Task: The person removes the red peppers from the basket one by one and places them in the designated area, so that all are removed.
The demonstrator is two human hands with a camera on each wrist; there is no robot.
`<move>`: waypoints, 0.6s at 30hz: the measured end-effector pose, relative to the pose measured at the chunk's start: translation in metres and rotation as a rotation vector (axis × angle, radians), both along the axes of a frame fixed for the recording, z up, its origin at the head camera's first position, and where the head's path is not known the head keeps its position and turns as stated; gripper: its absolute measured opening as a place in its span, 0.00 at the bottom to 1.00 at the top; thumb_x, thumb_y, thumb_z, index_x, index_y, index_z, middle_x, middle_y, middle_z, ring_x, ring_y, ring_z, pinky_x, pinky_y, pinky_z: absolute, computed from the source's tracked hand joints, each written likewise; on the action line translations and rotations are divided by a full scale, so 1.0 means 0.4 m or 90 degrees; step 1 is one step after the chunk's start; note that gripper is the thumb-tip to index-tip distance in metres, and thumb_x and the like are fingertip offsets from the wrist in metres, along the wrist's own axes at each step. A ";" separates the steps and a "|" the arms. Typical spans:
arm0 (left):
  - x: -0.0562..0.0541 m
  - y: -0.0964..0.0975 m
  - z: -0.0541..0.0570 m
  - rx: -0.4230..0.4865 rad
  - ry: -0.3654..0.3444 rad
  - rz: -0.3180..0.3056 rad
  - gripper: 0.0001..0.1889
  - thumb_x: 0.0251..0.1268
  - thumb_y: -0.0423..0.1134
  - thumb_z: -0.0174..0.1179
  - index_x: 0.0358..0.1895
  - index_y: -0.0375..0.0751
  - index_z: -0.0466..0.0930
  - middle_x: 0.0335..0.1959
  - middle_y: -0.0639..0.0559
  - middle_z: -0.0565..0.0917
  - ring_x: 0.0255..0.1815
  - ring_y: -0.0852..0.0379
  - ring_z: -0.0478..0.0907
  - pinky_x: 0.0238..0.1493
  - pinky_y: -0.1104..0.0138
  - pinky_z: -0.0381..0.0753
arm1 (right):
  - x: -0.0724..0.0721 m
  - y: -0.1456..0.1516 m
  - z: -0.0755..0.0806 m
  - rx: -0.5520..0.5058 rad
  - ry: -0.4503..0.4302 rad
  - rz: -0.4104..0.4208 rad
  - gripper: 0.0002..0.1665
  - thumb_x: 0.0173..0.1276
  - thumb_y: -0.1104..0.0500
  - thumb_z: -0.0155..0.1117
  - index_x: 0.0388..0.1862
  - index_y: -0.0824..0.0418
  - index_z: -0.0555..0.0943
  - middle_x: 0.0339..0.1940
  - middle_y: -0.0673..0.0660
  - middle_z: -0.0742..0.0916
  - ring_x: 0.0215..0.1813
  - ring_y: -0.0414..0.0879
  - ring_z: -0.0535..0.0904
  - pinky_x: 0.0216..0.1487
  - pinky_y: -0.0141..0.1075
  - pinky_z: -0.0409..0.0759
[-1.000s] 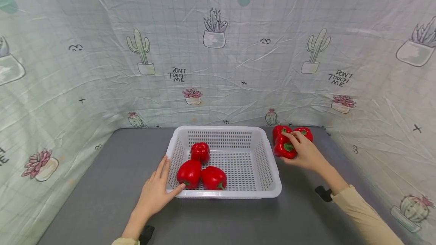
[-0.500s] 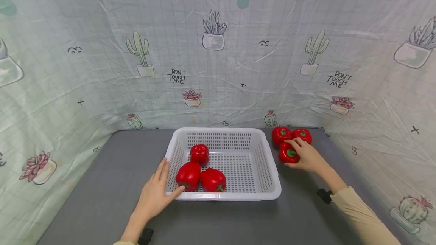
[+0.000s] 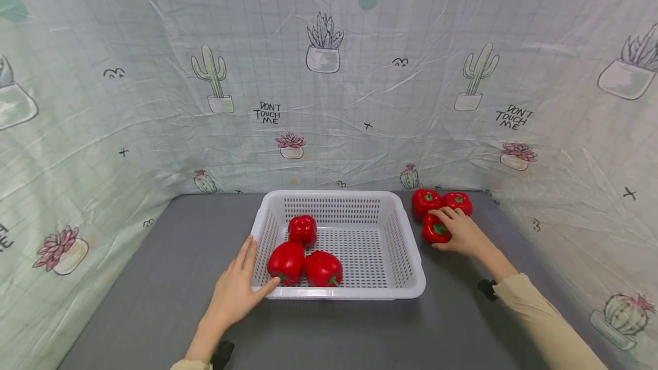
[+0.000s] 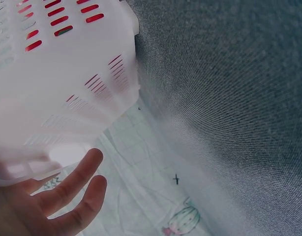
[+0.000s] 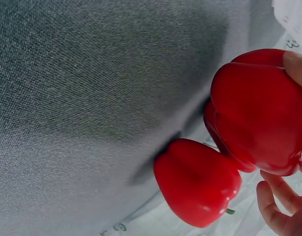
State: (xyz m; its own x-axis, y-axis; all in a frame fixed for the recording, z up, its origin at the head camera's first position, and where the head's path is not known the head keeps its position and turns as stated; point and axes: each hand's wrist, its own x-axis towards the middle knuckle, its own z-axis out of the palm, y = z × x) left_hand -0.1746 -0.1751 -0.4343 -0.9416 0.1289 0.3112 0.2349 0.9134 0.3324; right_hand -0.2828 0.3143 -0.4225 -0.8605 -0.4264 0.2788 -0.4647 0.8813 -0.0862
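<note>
Closest in, the left hand (image 3: 233,293) lies at the front-left corner of the white basket (image 3: 339,293), thumb on the front rim and fingers spread along the left side; it steadies more than it grips, by the look of it. The work seems about midway: three peppers are in the basket and three outside it, one of those in hand. Inside the basket, two lie on their sides near the front, the front-left pepper (image 3: 285,263) and the front-middle pepper (image 3: 323,269), just beside each other with green stems facing forward; behind them is a smaller-looking rear pepper (image 3: 302,229), its stem out of sight. Off the basket's right side, the right hand (image 3: 461,234) grasps the held pepper (image 3: 434,230), fingers over the top and thumb on the near side; whether it is clear of the counter (image 3: 349,336) I cannot tell. It is glossy, deep red and plump, with smooth lobes and a green stem. Farther back, off the basket's back-right corner, two more wait untouched with stems up: the nearer-in pepper (image 3: 425,203) and the outer pepper (image 3: 458,201). Past the basket hangs a wrinkled cactus-print cloth (image 3: 360,96).
</note>
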 end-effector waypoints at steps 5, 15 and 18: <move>-0.002 0.001 0.001 0.001 0.002 -0.001 0.48 0.49 0.63 0.56 0.67 0.34 0.52 0.69 0.40 0.55 0.55 0.36 0.69 0.44 0.41 0.71 | -0.009 0.002 -0.005 0.007 -0.002 0.005 0.44 0.38 0.51 0.74 0.57 0.60 0.69 0.51 0.63 0.76 0.51 0.61 0.69 0.45 0.59 0.71; -0.001 0.002 0.000 0.002 0.000 0.001 0.48 0.49 0.63 0.56 0.67 0.34 0.52 0.69 0.40 0.55 0.57 0.35 0.68 0.44 0.40 0.71 | -0.021 -0.006 -0.020 0.038 0.000 0.000 0.44 0.38 0.51 0.75 0.57 0.60 0.70 0.48 0.62 0.75 0.49 0.55 0.72 0.38 0.47 0.62; -0.001 0.000 -0.002 0.008 -0.001 -0.002 0.48 0.49 0.63 0.56 0.67 0.34 0.52 0.69 0.40 0.55 0.57 0.35 0.68 0.44 0.41 0.71 | -0.025 -0.007 -0.023 0.048 -0.002 0.004 0.44 0.38 0.51 0.74 0.57 0.60 0.70 0.49 0.63 0.75 0.49 0.57 0.71 0.38 0.49 0.63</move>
State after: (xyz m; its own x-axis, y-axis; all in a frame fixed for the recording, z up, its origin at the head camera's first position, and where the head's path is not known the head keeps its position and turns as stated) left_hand -0.1749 -0.1752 -0.4352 -0.9416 0.1275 0.3115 0.2370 0.9084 0.3445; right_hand -0.2929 0.3115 -0.4317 -0.8585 -0.4511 0.2439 -0.4698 0.8825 -0.0214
